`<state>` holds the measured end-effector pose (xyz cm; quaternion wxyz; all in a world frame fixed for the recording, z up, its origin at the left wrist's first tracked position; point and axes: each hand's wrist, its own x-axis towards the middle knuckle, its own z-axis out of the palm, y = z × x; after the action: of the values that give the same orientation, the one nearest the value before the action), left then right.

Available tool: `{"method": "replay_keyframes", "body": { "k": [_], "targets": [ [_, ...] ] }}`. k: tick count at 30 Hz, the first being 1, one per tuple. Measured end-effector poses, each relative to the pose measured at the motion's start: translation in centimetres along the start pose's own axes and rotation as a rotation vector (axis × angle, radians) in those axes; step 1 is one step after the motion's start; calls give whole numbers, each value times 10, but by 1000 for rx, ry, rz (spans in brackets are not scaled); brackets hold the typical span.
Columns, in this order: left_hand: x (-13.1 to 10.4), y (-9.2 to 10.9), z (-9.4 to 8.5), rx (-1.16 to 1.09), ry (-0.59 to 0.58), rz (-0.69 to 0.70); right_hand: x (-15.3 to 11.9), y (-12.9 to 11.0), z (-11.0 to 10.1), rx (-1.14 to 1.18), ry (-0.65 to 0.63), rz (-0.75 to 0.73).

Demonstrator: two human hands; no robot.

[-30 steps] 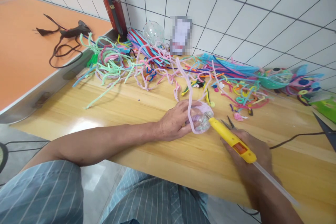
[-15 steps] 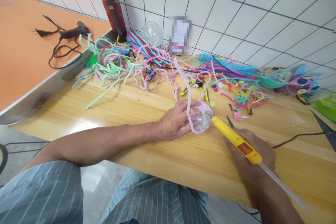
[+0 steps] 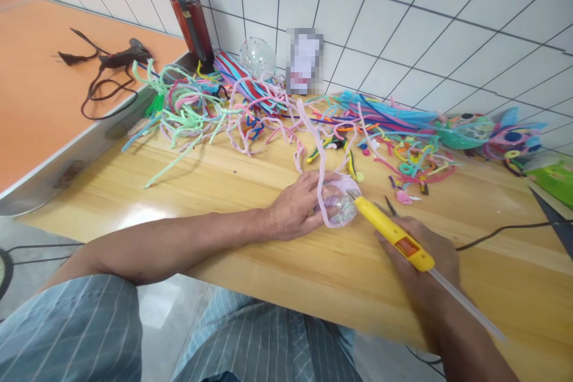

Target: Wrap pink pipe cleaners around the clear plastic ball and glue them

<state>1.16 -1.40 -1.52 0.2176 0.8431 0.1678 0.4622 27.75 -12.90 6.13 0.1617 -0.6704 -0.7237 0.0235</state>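
The left hand (image 3: 293, 209) is clasping a clear ball (image 3: 344, 210) rimmed with lilac pipe cleaner (image 3: 320, 182) between the front and back edges of the worktop (image 3: 268, 268), the right hand (image 3: 430, 248) is gripping a yellow hot-glue gun (image 3: 387, 228), nozzle at the ball, and colourful pipe cleaners (image 3: 389, 112) are lining the back edge.

Red flask (image 3: 188, 18) upright near white tiled wall (image 3: 403, 18).

The blue-grey shirt (image 3: 264, 346) has thin pale stripes and a wide, short left sleeve (image 3: 80, 328).
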Motion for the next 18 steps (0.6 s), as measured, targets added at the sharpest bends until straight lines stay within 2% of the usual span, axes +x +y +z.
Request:
{"method": "replay_keyframes", "body": {
  "k": [11,18],
  "targets": [
    [0,0,-1,-23,-7,12,-2,6,2,20,-22,-63],
    [0,0,0,-4,15,23,-4,6,4,-24,29,-50]
  ]
}}
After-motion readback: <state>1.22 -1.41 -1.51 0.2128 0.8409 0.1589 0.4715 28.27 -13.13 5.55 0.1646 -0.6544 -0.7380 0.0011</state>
